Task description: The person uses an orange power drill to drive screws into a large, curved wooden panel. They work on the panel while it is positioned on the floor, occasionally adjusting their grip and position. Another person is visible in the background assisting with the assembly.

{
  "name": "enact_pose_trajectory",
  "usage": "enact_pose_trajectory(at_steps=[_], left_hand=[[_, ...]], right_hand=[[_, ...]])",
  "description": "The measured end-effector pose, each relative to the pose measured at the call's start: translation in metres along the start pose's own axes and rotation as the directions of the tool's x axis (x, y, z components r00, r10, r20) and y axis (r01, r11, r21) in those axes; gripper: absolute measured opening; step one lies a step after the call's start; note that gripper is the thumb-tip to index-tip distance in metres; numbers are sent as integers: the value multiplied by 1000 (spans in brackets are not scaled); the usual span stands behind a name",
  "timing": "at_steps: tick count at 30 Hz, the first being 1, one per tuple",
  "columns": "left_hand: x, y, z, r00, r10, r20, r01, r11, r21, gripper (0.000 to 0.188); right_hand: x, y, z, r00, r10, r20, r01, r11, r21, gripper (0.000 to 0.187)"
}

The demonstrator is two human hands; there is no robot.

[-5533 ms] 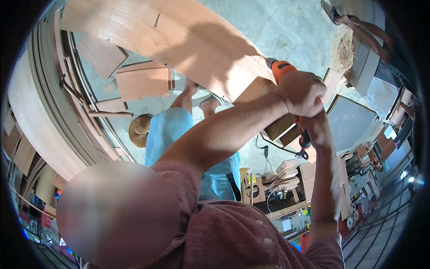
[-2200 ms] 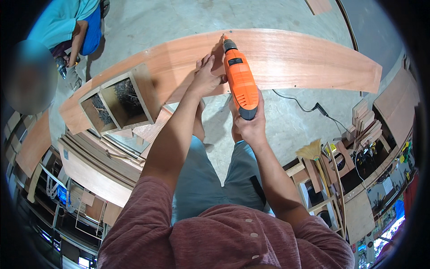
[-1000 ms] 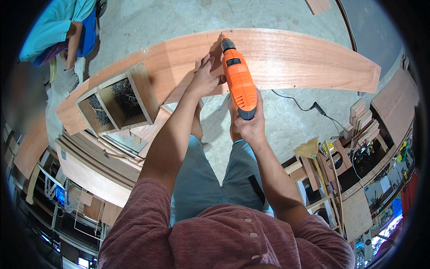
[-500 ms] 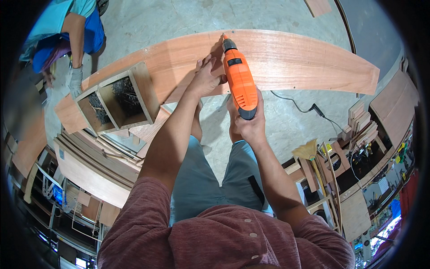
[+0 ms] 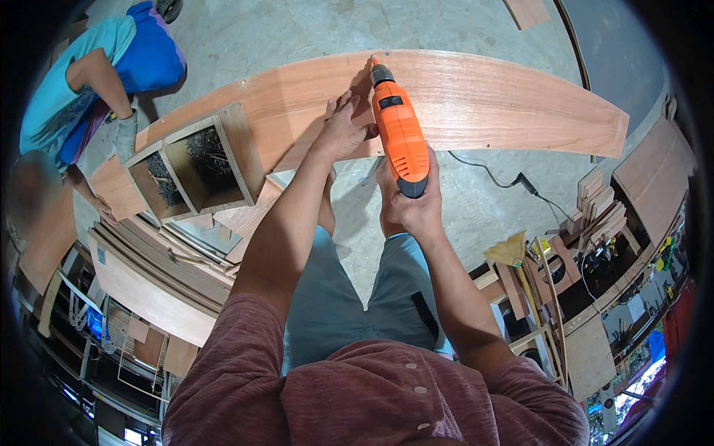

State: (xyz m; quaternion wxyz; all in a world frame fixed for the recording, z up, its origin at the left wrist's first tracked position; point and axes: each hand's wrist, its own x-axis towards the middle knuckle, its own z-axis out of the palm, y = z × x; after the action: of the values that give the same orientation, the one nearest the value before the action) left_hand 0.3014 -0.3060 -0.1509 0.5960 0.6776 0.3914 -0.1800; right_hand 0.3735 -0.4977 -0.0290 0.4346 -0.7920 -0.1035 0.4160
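Gripping the orange drill [image 5: 401, 134] at upper centre, the right hand [image 5: 421, 207] would do best, I'd judge, pushing evenly and square to the long board [image 5: 506, 104] spanning the upper frame. The left hand [image 5: 342, 134] sits half-spread over the wood; the drill's body hides its handle, and whether tip or left fingers touch is unclear.
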Motion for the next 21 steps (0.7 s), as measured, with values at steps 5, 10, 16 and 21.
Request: enact_pose_trajectory(at_steps=[5, 10, 16, 21], left_hand=[[2, 1, 0, 1000, 2, -3, -2, 1000, 20, 126], [-16, 18, -3, 978, 64, -200, -128, 936, -327, 113], [-45, 124, -8, 514, 679, -525, -749, 653, 111, 71], [-17, 194, -1, 407, 745, -529, -819, 554, 151, 23]], right_hand=[[3, 8, 1, 998, -69, -13, 70, 997, 43, 92], [12, -30, -15, 999, 6, 42, -8, 998, 62, 91], [49, -86, -64, 969, 208, 132, -191, 973, -128, 87], [106, -123, -104, 925, 63, 374, 78, 934, -349, 46]])
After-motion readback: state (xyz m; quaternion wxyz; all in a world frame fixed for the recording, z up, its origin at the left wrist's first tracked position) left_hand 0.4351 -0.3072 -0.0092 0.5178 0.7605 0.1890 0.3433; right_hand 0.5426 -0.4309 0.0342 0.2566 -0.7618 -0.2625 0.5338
